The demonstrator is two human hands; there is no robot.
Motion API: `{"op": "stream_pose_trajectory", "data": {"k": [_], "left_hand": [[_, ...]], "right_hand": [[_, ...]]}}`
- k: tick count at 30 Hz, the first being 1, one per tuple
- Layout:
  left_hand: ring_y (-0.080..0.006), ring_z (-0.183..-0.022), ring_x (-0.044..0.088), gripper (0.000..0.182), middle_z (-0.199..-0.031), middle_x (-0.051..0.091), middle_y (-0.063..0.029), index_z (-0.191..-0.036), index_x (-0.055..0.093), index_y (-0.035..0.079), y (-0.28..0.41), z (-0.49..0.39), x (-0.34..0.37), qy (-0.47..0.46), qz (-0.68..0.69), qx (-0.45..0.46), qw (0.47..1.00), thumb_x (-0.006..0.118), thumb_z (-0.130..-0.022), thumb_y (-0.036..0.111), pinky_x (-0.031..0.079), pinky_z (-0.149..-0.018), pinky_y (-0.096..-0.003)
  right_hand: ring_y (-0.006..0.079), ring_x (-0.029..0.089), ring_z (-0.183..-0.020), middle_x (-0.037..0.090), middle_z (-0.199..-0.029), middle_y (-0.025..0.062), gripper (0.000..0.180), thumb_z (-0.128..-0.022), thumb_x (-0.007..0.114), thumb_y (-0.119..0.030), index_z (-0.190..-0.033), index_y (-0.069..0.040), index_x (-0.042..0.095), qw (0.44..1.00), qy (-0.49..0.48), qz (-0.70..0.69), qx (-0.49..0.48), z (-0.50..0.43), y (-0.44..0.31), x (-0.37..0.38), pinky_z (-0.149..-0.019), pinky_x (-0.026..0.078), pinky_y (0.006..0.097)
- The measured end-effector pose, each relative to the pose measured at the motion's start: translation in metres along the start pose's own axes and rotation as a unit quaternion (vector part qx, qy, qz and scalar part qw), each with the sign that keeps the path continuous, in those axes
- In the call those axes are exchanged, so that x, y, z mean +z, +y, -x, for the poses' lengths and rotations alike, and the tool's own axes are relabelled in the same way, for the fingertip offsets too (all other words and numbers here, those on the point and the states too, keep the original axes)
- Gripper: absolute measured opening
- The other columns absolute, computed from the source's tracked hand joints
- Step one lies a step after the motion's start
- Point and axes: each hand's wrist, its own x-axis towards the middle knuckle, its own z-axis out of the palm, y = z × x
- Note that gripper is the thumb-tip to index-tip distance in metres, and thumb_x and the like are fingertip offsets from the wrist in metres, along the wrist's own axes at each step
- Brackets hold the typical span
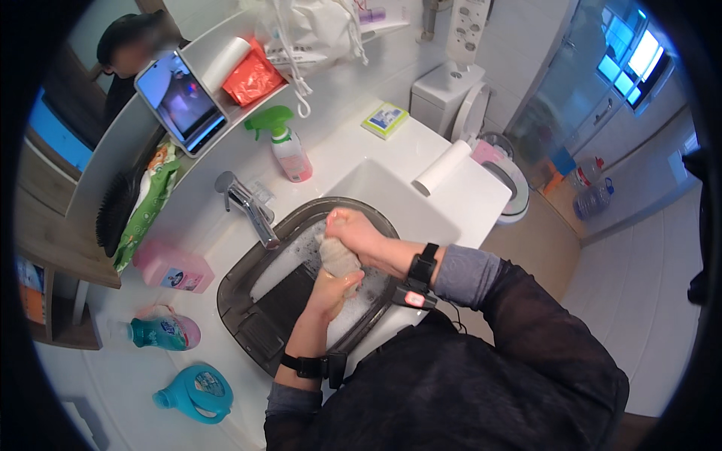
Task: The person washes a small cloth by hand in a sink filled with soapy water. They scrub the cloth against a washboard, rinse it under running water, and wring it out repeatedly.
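Note:
A beige wet cloth (337, 256) is bunched between my hands above a grey plastic basin (231, 293). My left hand (331, 293) grips its lower end, thumb on the cloth. My right hand (356, 234) is closed round the upper end, wet with suds. White soapy foam (287, 259) lies in the basin under the cloth, around a dark ribbed washboard part (287, 299). The basin rests over a white sink (372, 186). A chrome faucet (248, 208) reaches over the basin's rim.
A green-topped spray bottle (290, 152) stands behind the faucet. At left are a pink jug (175, 268), a teal detergent bottle (169, 332) and a blue detergent jug (206, 393). A white roll (443, 168) lies right of the sink. A phone (181, 104) leans on the shelf.

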Motion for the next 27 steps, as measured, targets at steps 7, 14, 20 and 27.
{"op": "stream_pose_trajectory", "data": {"k": [7, 14, 20, 27], "left_hand": [[-0.0355, -0.113, 0.056, 0.09, -0.123, 0.055, -0.0225, -0.14, 0.025, -0.007, -0.007, 0.007, 0.011, 0.223, -0.419, 0.197, 0.858, 0.076, -0.066, 0.006, 0.046, -0.096, -0.0393], [-0.0182, -0.088, 0.064, 0.046, -0.101, 0.066, -0.0094, -0.112, 0.059, -0.003, -0.007, 0.012, -0.002, 0.065, -0.222, 0.111, 0.967, 0.067, -0.067, 0.003, 0.051, -0.079, -0.0313], [-0.0139, -0.088, 0.06, 0.051, -0.099, 0.061, -0.002, -0.113, 0.059, 0.003, -0.003, 0.02, 0.0, 0.032, -0.038, 0.047, 0.998, 0.065, -0.063, 0.0, 0.049, -0.073, -0.0282], [-0.014, -0.101, 0.059, 0.056, -0.112, 0.06, -0.0021, -0.128, 0.054, 0.006, 0.001, 0.029, 0.004, 0.027, -0.021, 0.034, 0.999, 0.073, -0.075, 0.007, 0.049, -0.083, -0.0299]], "right_hand": [[0.0126, 0.054, -0.068, 0.056, -0.075, 0.0016, 0.008, -0.079, 0.062, -0.004, -0.08, -0.008, 0.056, 0.992, 0.072, -0.089, 0.046, -0.011, 0.002, 0.004, -0.06, 0.046, 0.0292], [0.0115, 0.053, -0.063, 0.057, -0.073, 0.0005, 0.007, -0.078, 0.063, -0.006, -0.079, -0.01, 0.057, 0.999, -0.011, -0.005, 0.038, 0.009, 0.005, 0.003, -0.053, 0.044, 0.0288], [0.0119, 0.053, -0.064, 0.055, -0.073, 0.0007, 0.008, -0.079, 0.061, -0.005, -0.079, -0.011, 0.055, 0.991, -0.076, -0.08, 0.074, 0.011, -0.006, 0.006, -0.054, 0.044, 0.0293], [0.014, 0.057, -0.072, 0.058, -0.079, 0.0019, 0.005, -0.083, 0.06, -0.008, -0.087, -0.01, 0.058, 0.987, -0.102, -0.115, 0.049, -0.001, 0.019, -0.002, -0.063, 0.049, 0.0305]]}}
